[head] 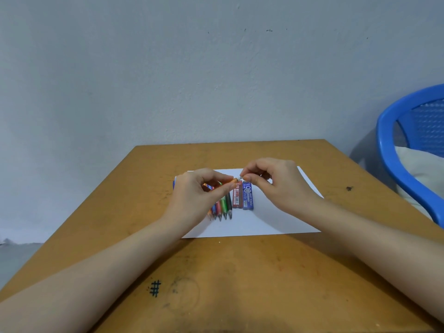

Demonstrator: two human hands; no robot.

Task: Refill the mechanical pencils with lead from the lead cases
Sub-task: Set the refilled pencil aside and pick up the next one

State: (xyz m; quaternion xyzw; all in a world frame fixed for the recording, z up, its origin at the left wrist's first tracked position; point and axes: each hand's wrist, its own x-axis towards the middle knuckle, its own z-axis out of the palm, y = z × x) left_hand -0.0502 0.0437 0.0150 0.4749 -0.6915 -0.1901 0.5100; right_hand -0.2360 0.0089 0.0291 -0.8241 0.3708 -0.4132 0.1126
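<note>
Above the white sheet of paper (276,217), my left hand (199,195) grips an orange mechanical pencil (232,180) with its top end pointing right. My right hand (276,181) pinches the small white eraser cap (240,176) at that end. Under my left hand, several coloured mechanical pencils (222,207) lie side by side on the paper, tips toward me. To their right lie a red lead case (237,197) and a blue lead case (248,195), parallel to the pencils.
The paper rests on a scuffed wooden table (240,272) set against a grey wall. A blue object (174,185) pokes out at the paper's left edge behind my left hand. A blue plastic chair (408,145) with a white cushion stands to the right.
</note>
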